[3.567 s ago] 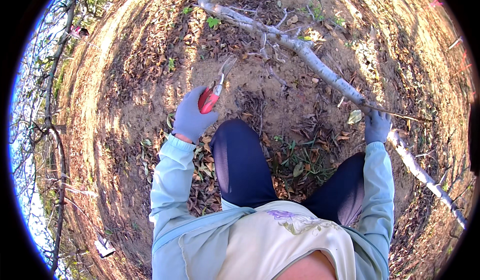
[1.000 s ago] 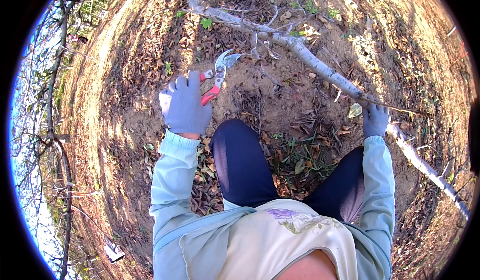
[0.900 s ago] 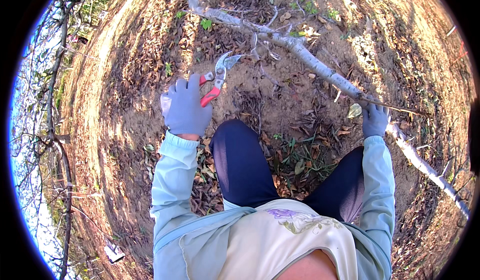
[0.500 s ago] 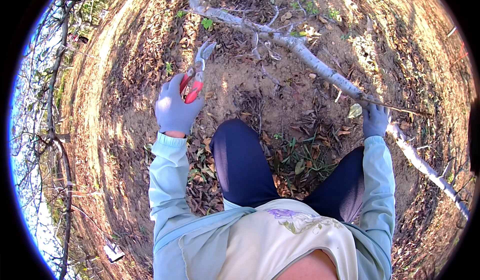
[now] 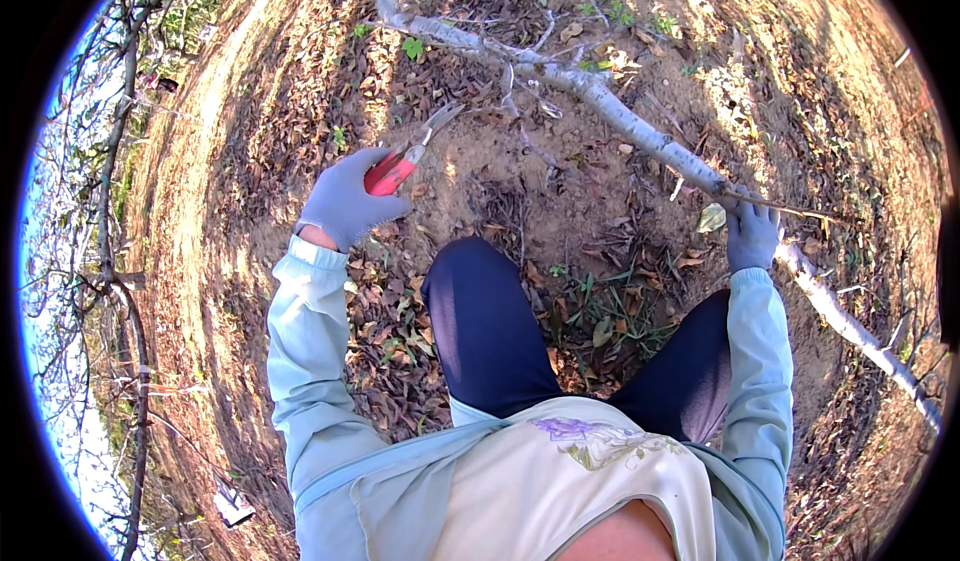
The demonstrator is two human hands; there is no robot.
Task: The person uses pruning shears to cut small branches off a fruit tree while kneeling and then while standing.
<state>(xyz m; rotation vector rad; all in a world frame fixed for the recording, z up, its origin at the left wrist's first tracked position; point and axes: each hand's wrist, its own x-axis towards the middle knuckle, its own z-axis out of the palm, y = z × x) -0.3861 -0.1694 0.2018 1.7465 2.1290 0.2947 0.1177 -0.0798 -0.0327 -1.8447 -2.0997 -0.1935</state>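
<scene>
Red-handled pruning shears (image 5: 405, 164) are in my left hand (image 5: 350, 201), which wears a grey glove. Their metal blades point up and to the right, towards a pale grey branch (image 5: 640, 133), and stay apart from it. The branch runs from the top of the view down to the lower right. At its right part my gloved right hand (image 5: 752, 236) is closed round the branch, partly hiding it. A thin brown twig (image 5: 795, 211) sticks out rightward just by the fingers of that hand.
My bent knees (image 5: 485, 311) are below the branch. Dry leaves, soil and some grass (image 5: 615, 311) cover the ground. Thin side twigs (image 5: 512, 91) hang off the branch's upper part. Bare tree limbs (image 5: 130, 161) stand at the far left, with a white object (image 5: 232, 506) low down there.
My left hand has shifted slightly left, and the shears have swung from pointing nearly straight up to pointing up and right. My right hand and the branch have hardly moved.
</scene>
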